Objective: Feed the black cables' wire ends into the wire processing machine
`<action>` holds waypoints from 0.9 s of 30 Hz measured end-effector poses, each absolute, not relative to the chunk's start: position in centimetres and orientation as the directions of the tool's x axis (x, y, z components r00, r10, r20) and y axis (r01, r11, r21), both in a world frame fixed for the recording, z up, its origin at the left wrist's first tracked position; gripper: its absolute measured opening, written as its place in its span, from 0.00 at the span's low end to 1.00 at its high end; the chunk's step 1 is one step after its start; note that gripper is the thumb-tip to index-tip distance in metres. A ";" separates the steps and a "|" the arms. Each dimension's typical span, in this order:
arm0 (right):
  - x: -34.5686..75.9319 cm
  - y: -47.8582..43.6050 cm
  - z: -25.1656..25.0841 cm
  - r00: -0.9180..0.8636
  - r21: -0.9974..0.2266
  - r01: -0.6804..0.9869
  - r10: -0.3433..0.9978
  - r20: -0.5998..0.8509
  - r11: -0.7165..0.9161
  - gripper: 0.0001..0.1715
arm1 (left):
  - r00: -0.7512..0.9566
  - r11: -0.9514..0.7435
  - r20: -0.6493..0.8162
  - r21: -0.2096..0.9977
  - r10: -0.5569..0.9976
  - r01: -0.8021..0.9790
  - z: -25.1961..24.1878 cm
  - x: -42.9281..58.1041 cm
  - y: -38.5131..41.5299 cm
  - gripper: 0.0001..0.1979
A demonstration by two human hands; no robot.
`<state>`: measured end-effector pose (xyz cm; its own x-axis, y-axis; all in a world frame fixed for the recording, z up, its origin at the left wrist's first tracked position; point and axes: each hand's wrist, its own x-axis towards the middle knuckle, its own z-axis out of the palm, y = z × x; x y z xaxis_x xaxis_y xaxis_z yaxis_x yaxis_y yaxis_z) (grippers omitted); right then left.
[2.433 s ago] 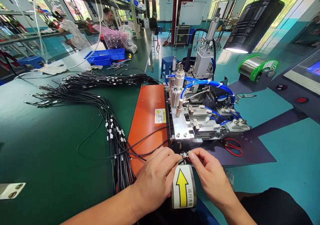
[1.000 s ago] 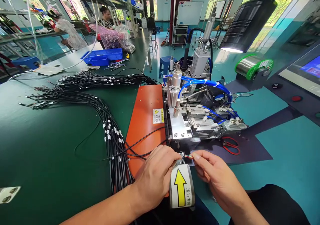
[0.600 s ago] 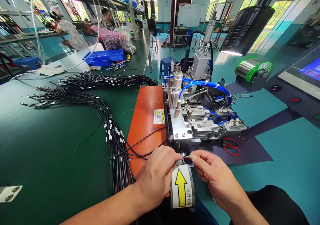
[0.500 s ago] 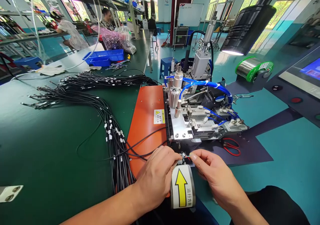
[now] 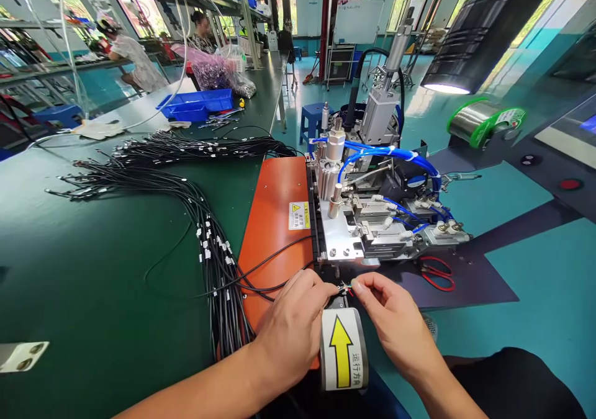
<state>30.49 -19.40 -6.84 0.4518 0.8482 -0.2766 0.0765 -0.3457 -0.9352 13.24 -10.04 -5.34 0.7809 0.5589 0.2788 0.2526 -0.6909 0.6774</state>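
Little has shifted: both hands stay at the machine's [image 5: 367,220] near edge. Left hand [image 5: 291,326] pinches the cable [image 5: 274,259]; right hand [image 5: 395,326] pinches its wire tips [image 5: 347,287]. Seating them probably needs fine alignment.

The wire tips [image 5: 346,288] pinched between both hands are too small to tell apart
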 end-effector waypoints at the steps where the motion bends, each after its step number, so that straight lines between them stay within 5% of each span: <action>1: 30.5 -19.4 -6.9 0.449 -0.935 0.075 0.849 -0.278 -0.345 0.23 | 0.782 -0.689 0.274 0.679 0.559 0.255 -5.3 13.2 -10.0 0.17; 27: 30.1 -19.3 -7.1 0.464 -0.941 0.073 0.847 -0.260 -0.330 0.23 | 0.771 -0.632 0.204 0.711 0.604 0.307 -4.6 13.5 -9.8 0.16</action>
